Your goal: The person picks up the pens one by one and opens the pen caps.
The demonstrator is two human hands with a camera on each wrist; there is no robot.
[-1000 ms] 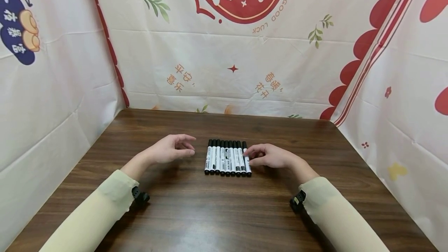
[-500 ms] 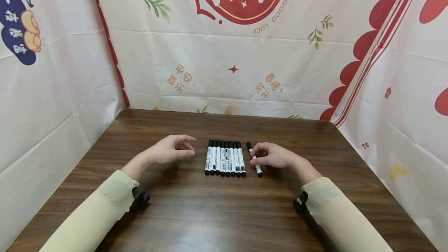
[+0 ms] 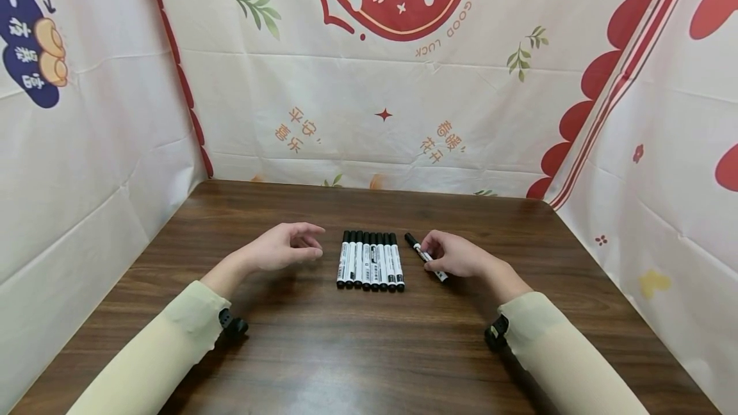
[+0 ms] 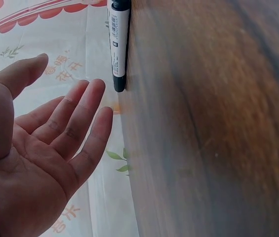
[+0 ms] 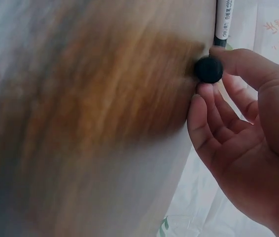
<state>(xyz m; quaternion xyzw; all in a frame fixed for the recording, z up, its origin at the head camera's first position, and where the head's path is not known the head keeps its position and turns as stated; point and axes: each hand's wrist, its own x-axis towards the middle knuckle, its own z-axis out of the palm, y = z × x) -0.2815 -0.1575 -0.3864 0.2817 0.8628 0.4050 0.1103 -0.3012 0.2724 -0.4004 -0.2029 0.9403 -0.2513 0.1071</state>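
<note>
Several white whiteboard markers (image 3: 371, 262) with black caps lie side by side in a row on the table. Just right of the row, my right hand (image 3: 454, 253) pinches a single marker (image 3: 414, 244) between thumb and fingers; it lies slanted, its capped end towards the row. The right wrist view shows that marker's round black end (image 5: 208, 70) between thumb and fingertips. My left hand (image 3: 284, 246) hovers left of the row, apart from it, fingers loosely bent and holding nothing. The left wrist view has its bare palm facing the nearest marker (image 4: 120, 42).
The brown wooden table (image 3: 323, 351) spreads around both hands. A printed white cloth (image 3: 346, 82) stands behind it, with more cloth along the left and right sides. Each wrist wears a small black camera.
My right hand has drawn the rightmost marker away from the row to the right and turned it to a slant. The left hand and the other markers stay nearly where they were.
</note>
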